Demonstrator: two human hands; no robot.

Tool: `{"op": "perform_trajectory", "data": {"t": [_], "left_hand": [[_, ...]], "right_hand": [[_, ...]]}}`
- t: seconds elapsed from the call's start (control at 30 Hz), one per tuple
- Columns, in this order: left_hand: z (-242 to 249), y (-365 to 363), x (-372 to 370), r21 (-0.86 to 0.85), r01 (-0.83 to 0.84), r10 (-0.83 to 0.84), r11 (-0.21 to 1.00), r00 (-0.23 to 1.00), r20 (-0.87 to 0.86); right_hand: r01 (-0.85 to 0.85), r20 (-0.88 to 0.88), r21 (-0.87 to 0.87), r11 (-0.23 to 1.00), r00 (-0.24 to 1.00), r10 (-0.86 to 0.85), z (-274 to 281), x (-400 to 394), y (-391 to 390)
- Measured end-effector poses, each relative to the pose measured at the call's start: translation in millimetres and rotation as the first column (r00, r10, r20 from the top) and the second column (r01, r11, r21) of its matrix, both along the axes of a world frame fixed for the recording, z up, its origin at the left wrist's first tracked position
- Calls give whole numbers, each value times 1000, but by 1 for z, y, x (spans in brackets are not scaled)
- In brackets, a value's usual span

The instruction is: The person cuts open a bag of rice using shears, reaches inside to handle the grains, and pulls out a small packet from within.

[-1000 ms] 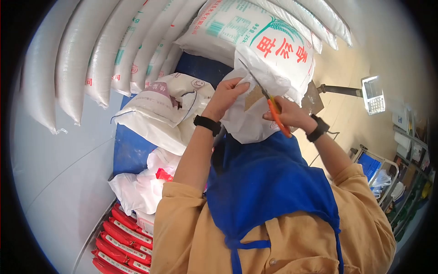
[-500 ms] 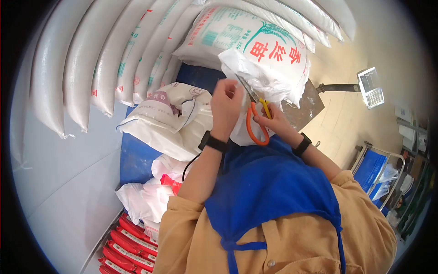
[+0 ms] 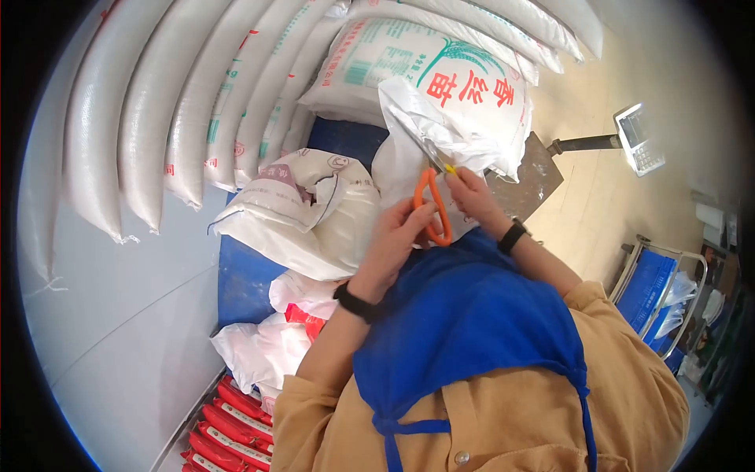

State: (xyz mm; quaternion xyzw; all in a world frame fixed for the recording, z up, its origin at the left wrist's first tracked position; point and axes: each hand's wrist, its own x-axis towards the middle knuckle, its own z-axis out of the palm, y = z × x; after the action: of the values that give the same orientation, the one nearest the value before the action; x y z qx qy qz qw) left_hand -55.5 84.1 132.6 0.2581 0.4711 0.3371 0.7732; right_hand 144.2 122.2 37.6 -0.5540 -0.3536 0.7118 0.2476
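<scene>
A pair of scissors [image 3: 443,218] with one orange and one yellow handle points up and away from me. My left hand [image 3: 399,240] is closed on the orange handle. Fingers of my right hand [image 3: 474,198] are wrapped at the yellow handle, most of which they cover. The blades lie over an opened white sack [image 3: 397,169], whose crumpled mouth stands up before me. Left of it, a second white woven sack [image 3: 291,240] with a purple print slumps with its top rolled.
Stacked rice sacks [image 3: 141,118] line the left, and a large printed rice sack [image 3: 377,67] lies behind the opened one. A scale display [image 3: 641,138] stands right. Red packets [image 3: 228,429] and white plastic bags [image 3: 263,346] sit lower left; a cart [image 3: 649,291] is at right.
My left hand has come down from beside the blades onto the orange handle. The right hand stays at the yellow handle, slightly higher, and the scissors have shifted a little.
</scene>
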Motion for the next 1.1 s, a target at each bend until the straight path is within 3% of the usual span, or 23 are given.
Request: {"op": "perform_trajectory", "data": {"t": [0.03, 0.13, 0.17, 0.27, 0.3, 0.4, 0.43, 0.5, 0.57, 0.67, 0.77, 0.87, 0.97, 1.1], "left_hand": [[0, 3, 0, 12, 14, -13, 1000, 1000, -14], [1, 2, 2, 74, 70, -64, 995, 995, -76], [-2, 3, 12, 127, 107, -96, 986, 991, -91], [-20, -3, 39, 250, 250, -192, 935, 953, -234], [-23, -4, 43, 265, 282, -214, 922, 942, -258], [-19, 10, 32, 300, 399, -225, 866, 848, -480], [-16, 20, 24, 302, 444, -214, 843, 794, -569], [-22, 50, 9, 455, 110, 243, 884, 724, -646], [-64, 81, 4, 711, 66, 533, 701, 613, -583], [-111, 104, 12, 561, 22, 360, 827, 747, -559], [-112, 100, 25, 358, -373, 479, 856, 833, -278], [-96, 89, 23, 109, -536, 546, 837, 832, -103], [-141, 92, 14, 232, -343, 386, 910, 906, -175], [-121, 93, 5, 250, -297, 346, 922, 921, -178]], "right_hand": [[-53, 24, 83, 995, 998, 51, -4, 7, 5], [-210, 87, 48, 977, 975, 205, 3, 7, 16], [-295, -6, 107, 949, 955, 298, 13, 8, 15], [-233, -388, -52, 971, 901, 195, 19, 5, -6], [-308, -353, -13, 951, 892, 283, 2, 15, -9], [-142, -243, 73, 987, 957, 156, -23, 16, -10], [-172, -207, 9, 985, 963, 170, -17, 16, -4], [-216, -136, -132, 967, 971, 198, 1, 18, 7], [-241, -120, -138, 961, 967, 225, 12, 16, 10], [-224, -16, -165, 961, 974, 224, 19, 8, 12], [-233, 110, -129, 964, 963, 247, 14, 0, 17], [-256, 186, -70, 964, 946, 265, 5, -6, 22], [-202, 195, -104, 974, 956, 219, 15, -14, 24], [-192, 10, -100, 976, 981, 194, 6, 5, 31]]}}
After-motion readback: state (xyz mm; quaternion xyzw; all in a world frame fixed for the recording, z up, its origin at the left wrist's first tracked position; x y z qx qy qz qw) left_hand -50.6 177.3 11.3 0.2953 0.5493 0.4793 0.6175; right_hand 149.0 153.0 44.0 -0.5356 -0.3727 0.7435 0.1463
